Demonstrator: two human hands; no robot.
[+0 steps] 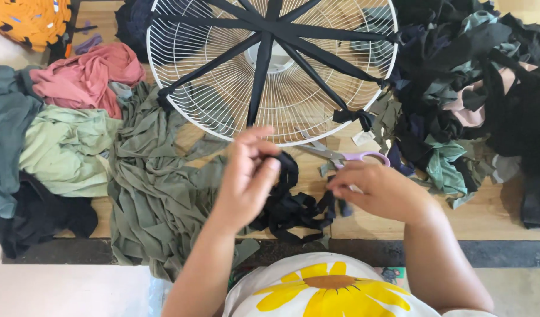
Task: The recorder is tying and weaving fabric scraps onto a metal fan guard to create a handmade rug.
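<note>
My left hand (246, 176) raised over wooden tabletop (493, 214), fingers curled shut, pinching end of black fabric strip (290, 205). My right hand (378, 189) just beside, fingers closed on same strip's other part. Strip bundle lies tangled between both hands, near table's front edge. Beyond: round white wire fan guard (270, 70), black strips tied across it like spokes. Purple-handled scissors (346, 155) just behind right hand. Olive green fabric heap (155, 188) left; dark scrap pile (475, 88) right.

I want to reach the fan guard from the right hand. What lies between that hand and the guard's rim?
In the head view, scissors with lilac handles lie on the table between the right hand and the white fan guard.
</note>
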